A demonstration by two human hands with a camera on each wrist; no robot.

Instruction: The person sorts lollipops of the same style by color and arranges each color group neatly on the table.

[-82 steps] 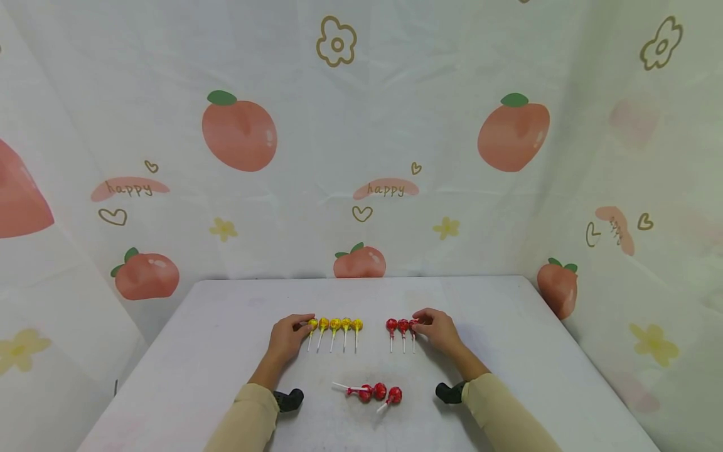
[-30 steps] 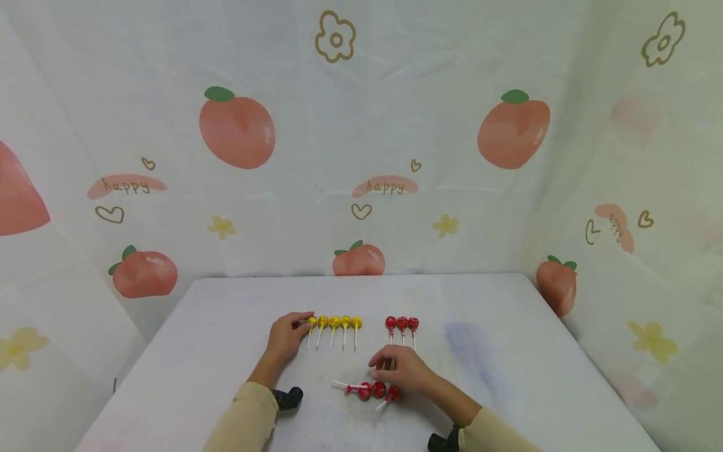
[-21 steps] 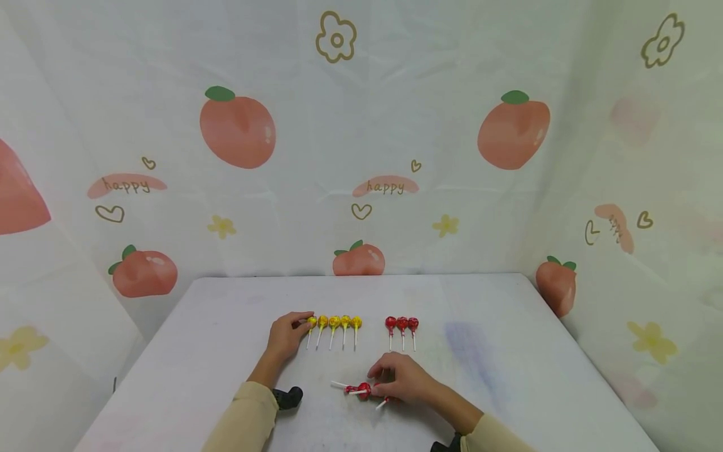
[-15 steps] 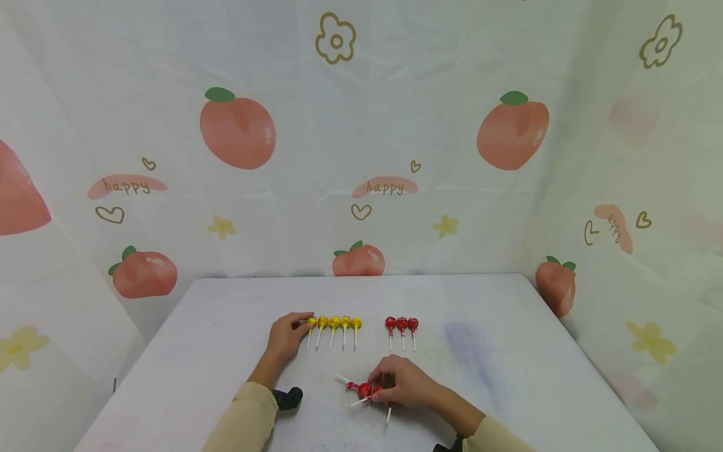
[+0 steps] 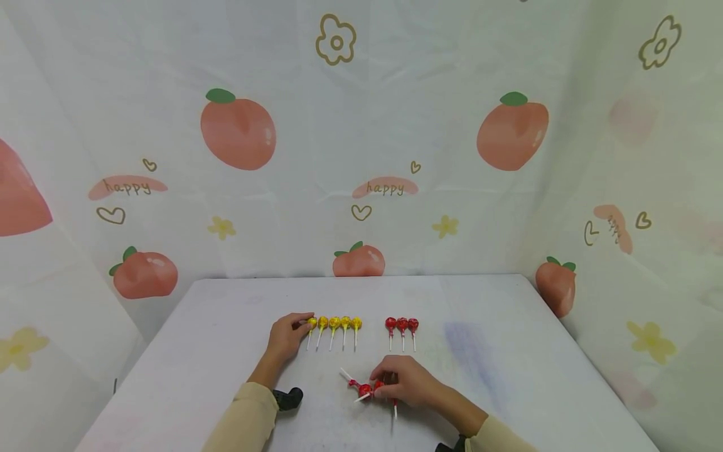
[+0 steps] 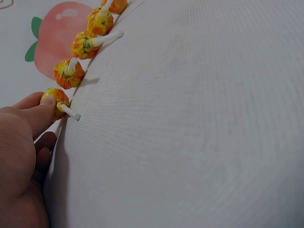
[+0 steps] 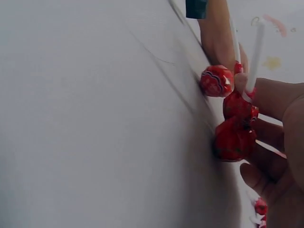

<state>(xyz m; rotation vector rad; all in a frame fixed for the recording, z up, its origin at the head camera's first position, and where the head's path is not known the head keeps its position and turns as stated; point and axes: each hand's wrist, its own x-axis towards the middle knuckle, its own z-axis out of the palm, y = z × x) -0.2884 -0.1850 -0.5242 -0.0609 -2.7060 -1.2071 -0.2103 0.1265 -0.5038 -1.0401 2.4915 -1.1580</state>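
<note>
My left hand [image 5: 287, 336] pinches the leftmost yellow lollipop [image 6: 56, 102] between thumb and finger. That lollipop ends a row of several yellow lollipops [image 5: 335, 323], sticks pointing toward me. Nearer to me, my right hand [image 5: 409, 381] curls its thumb and fingers around a red lollipop [image 7: 235, 140] in a small loose group. Another red lollipop [image 5: 364, 391] of that group lies left of the fingers, its stick angled up and left. A white stick [image 5: 395, 411] shows below the hand. In the right wrist view, red lollipops overlap, and the thumb partly covers them.
Three red lollipops [image 5: 402, 324] stand in a row to the right of the yellow ones, sticks toward me. All lie on a white table [image 5: 237, 301]. A printed curtain [image 5: 361, 125] hangs behind the table and along its sides.
My right hand has left the red row, come down to the loose red lollipops and closed around one. The loose lollipops have turned and shifted slightly right. My left hand has stayed in place.
</note>
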